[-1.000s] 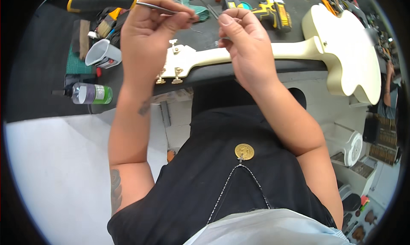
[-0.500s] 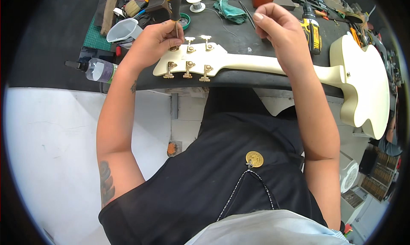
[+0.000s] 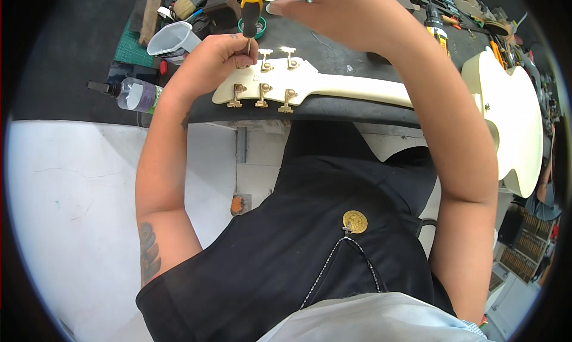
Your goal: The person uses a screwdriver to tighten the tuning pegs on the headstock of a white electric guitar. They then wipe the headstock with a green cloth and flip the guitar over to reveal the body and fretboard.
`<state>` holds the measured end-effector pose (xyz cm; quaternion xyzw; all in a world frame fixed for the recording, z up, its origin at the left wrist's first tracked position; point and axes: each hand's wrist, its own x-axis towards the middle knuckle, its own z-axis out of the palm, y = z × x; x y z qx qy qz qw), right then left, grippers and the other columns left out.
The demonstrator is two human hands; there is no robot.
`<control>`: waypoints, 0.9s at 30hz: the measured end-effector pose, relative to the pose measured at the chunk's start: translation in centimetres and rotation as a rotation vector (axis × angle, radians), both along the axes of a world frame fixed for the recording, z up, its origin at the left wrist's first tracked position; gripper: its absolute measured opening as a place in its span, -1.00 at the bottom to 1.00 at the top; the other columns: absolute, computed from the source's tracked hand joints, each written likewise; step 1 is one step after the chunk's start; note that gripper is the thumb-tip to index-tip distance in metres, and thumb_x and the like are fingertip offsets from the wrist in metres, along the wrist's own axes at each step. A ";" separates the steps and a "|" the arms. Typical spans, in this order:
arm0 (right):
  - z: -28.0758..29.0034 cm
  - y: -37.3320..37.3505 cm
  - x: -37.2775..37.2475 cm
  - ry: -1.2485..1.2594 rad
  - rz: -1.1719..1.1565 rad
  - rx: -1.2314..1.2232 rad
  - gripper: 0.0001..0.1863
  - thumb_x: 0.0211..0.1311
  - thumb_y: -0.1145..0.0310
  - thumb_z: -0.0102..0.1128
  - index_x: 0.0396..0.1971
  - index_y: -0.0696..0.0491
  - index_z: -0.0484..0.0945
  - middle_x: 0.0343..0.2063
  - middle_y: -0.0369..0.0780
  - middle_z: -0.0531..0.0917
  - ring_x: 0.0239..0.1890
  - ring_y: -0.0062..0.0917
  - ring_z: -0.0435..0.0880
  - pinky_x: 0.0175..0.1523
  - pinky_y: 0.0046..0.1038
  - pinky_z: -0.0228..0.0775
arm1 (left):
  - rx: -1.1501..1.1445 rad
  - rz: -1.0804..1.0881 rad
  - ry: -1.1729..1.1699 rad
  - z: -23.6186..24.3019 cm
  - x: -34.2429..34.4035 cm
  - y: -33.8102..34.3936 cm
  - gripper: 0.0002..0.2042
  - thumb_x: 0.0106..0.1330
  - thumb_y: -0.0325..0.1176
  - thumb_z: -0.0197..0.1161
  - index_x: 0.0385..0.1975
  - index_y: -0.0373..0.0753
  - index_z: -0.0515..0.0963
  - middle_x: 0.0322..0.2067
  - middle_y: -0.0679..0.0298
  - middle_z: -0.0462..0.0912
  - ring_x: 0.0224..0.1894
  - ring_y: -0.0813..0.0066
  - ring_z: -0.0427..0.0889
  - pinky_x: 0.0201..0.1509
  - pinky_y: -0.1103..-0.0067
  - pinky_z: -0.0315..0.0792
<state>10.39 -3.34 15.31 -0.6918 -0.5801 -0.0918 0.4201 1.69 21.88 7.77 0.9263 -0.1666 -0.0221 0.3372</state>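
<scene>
A cream electric guitar point(image 3: 357, 90) lies back side up on the dark bench, its headstock on the left and its body at the right. Gold tuning machines point(image 3: 264, 94) line both edges of the headstock. My left hand point(image 3: 223, 54) is closed at the headstock's far left tuner, pinching the shaft of an upright screwdriver point(image 3: 252, 17). The screwdriver's handle is black and yellow. Just right of that handle is my right hand point(image 3: 339, 11), thumb and fingers apart and holding nothing I can see. Its upper fingers run out of the picture's top edge.
Left of my left arm lies a spray bottle point(image 3: 137, 96). A clear plastic container point(image 3: 173, 42), a brush point(image 3: 186, 8) and a green round dish point(image 3: 262, 27) sit near the headstock. Behind my right forearm stands a yellow-black power drill point(image 3: 436, 29); more tools crowd the far right.
My right hand has swung left and away from me, from above the guitar neck to beside the screwdriver handle. The handle has shifted slightly right; my left hand keeps its hold.
</scene>
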 end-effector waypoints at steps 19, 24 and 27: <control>6.0 4.9 0.0 -0.939 -0.078 -0.809 -0.81 0.27 0.27 0.31 -0.31 0.06 0.80 -0.31 -0.02 0.76 -0.21 -0.15 0.78 -0.12 -0.22 0.62 | -0.156 0.047 0.032 -0.3 -0.6 -0.1 -0.93 0.44 -0.56 0.23 -0.20 -0.42 0.62 -0.33 0.24 0.76 -0.24 0.54 0.67 -0.03 0.55 0.54; 4.8 4.3 0.0 -0.767 -0.092 -0.607 -0.81 0.25 0.26 0.29 -0.27 0.02 0.78 -0.33 -0.08 0.76 -0.22 -0.22 0.79 -0.15 -0.26 0.63 | -0.167 0.039 0.019 -0.6 -0.9 0.4 -0.92 0.46 -0.55 0.22 -0.18 -0.41 0.62 -0.31 0.23 0.77 -0.22 0.54 0.69 -0.03 0.54 0.55; 6.2 3.8 -1.0 -0.528 0.001 -0.635 -0.78 0.28 0.21 0.28 -0.26 0.02 0.77 -0.34 -0.08 0.76 -0.22 -0.20 0.79 -0.16 -0.24 0.64 | -0.113 -0.010 0.012 0.0 -0.5 0.2 -0.90 0.46 -0.52 0.23 -0.17 -0.41 0.63 -0.30 0.23 0.77 -0.21 0.54 0.69 -0.02 0.54 0.55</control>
